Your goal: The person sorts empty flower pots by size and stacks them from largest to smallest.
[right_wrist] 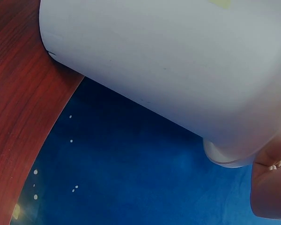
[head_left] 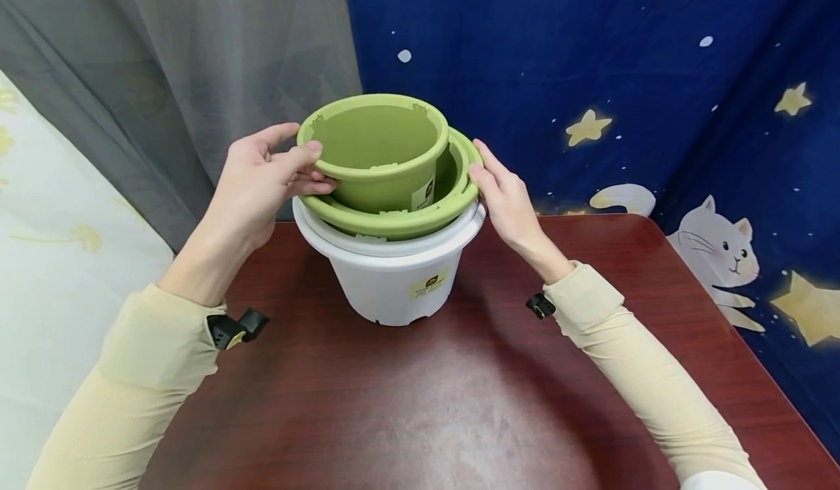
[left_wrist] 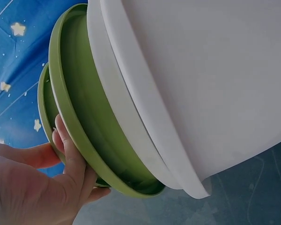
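A stack of nested plastic flower pots stands on the table. My left hand (head_left: 252,184) pinches the rim of the small green flower pot (head_left: 374,184) at the top, thumb over the edge. That pot sits tilted inside a wider green flower pot (head_left: 354,220), whose right rim my right hand (head_left: 508,198) grips. Below is a white flower pot (head_left: 367,278) with a yellowish label; two white rims show in the left wrist view. There my left hand (left_wrist: 47,183) is beside the green rims. At the right wrist view's edge, my right hand (right_wrist: 271,187) is only partly seen.
The reddish-brown wooden table (head_left: 367,402) has its far edge close behind the pots. A blue star-patterned curtain (head_left: 512,52) and a grey curtain (head_left: 230,38) hang behind it. White patterned cloth (head_left: 59,257) is at the left.
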`<state>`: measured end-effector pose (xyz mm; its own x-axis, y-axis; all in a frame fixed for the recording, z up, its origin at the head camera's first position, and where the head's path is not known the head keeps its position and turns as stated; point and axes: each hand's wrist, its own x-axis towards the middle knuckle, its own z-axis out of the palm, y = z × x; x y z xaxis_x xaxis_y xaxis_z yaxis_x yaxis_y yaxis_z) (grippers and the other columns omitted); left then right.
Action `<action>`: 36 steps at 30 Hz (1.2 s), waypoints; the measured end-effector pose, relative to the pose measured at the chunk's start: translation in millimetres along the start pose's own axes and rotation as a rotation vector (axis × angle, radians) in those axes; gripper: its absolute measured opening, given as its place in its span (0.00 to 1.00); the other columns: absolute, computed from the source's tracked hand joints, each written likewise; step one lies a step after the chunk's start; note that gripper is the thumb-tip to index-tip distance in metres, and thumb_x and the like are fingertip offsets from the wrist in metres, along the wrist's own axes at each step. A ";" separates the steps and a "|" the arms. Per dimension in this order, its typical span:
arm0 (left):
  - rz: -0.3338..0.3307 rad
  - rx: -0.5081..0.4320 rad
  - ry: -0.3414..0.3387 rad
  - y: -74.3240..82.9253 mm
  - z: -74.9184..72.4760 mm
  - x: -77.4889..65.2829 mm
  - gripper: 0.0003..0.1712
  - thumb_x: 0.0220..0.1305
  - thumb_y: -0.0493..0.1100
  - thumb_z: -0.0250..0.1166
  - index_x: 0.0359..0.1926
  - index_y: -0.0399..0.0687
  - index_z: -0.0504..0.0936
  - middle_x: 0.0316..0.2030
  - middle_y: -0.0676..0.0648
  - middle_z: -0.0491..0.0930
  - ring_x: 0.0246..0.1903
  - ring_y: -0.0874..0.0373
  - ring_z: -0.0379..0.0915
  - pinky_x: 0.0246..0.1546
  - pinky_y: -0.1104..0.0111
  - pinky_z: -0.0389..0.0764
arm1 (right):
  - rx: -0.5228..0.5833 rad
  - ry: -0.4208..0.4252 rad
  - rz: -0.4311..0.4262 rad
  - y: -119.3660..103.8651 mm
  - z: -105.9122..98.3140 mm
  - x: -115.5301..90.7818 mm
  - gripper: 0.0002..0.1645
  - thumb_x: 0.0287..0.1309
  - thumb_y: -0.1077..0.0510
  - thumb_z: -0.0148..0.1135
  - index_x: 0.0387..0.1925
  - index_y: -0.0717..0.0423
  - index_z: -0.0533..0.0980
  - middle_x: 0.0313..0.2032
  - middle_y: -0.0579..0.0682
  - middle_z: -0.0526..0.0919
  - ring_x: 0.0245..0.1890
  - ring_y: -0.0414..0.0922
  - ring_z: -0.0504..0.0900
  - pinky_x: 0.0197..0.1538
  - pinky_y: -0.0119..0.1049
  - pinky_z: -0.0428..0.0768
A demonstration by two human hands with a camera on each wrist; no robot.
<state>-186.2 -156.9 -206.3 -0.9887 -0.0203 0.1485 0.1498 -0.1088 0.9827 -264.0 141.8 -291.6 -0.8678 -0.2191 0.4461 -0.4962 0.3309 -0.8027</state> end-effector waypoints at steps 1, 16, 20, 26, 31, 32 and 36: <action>-0.003 0.006 0.000 0.2 -0.2 0.0 0.35 0.70 0.33 0.62 0.72 0.28 0.60 0.22 0.45 0.83 0.22 0.58 0.83 0.33 0.66 0.86 | 0.001 0.000 0.002 -0.2 -0.1 -0.1 0.32 0.76 0.49 0.49 0.76 0.53 0.62 0.70 0.50 0.68 0.68 0.39 0.69 0.69 0.35 0.66; -0.038 0.114 -0.045 3.0 4.1 5.5 0.34 0.71 0.36 0.62 0.71 0.27 0.61 0.27 0.45 0.85 0.25 0.58 0.86 0.35 0.68 0.85 | 0.012 -0.010 0.009 0.0 -1.4 -0.2 0.32 0.76 0.48 0.48 0.76 0.51 0.61 0.72 0.49 0.66 0.70 0.39 0.66 0.70 0.35 0.65; -0.046 0.144 -0.059 3.0 6.9 7.4 0.31 0.72 0.36 0.61 0.70 0.26 0.62 0.27 0.45 0.85 0.25 0.57 0.86 0.36 0.68 0.85 | 0.005 -0.010 0.007 1.1 -1.6 -0.4 0.33 0.76 0.47 0.48 0.76 0.51 0.61 0.71 0.49 0.67 0.69 0.39 0.66 0.70 0.35 0.65; -0.049 0.185 -0.067 4.0 9.6 8.9 0.26 0.72 0.36 0.60 0.65 0.25 0.67 0.26 0.44 0.85 0.25 0.57 0.86 0.37 0.68 0.85 | 0.010 -0.008 0.000 0.0 -1.8 0.1 0.32 0.76 0.48 0.49 0.76 0.51 0.61 0.71 0.49 0.67 0.69 0.39 0.67 0.69 0.35 0.65; -0.041 0.256 -0.071 3.8 10.8 9.6 0.22 0.73 0.38 0.60 0.61 0.26 0.70 0.26 0.45 0.85 0.26 0.58 0.86 0.37 0.69 0.85 | 0.018 -0.014 0.001 0.5 -1.5 0.2 0.32 0.76 0.49 0.49 0.76 0.51 0.61 0.72 0.48 0.66 0.70 0.39 0.66 0.70 0.35 0.65; -0.039 0.277 -0.073 3.7 11.1 9.7 0.22 0.73 0.38 0.60 0.61 0.27 0.70 0.26 0.46 0.85 0.26 0.59 0.86 0.38 0.69 0.85 | 0.018 -0.014 0.001 0.8 -1.3 0.2 0.32 0.76 0.49 0.48 0.76 0.51 0.61 0.72 0.48 0.66 0.70 0.39 0.66 0.70 0.35 0.65; -0.034 0.355 -0.092 2.9 11.5 10.4 0.23 0.74 0.39 0.58 0.63 0.29 0.70 0.28 0.48 0.86 0.27 0.61 0.86 0.38 0.70 0.84 | 0.021 -0.014 0.004 1.2 -1.1 -0.4 0.32 0.76 0.49 0.48 0.76 0.51 0.61 0.72 0.48 0.66 0.70 0.40 0.65 0.70 0.36 0.65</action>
<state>-196.1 -146.0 -200.7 -0.9918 0.0681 0.1082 0.1217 0.2439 0.9621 -264.3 143.3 -292.3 -0.8690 -0.2308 0.4377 -0.4922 0.3127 -0.8124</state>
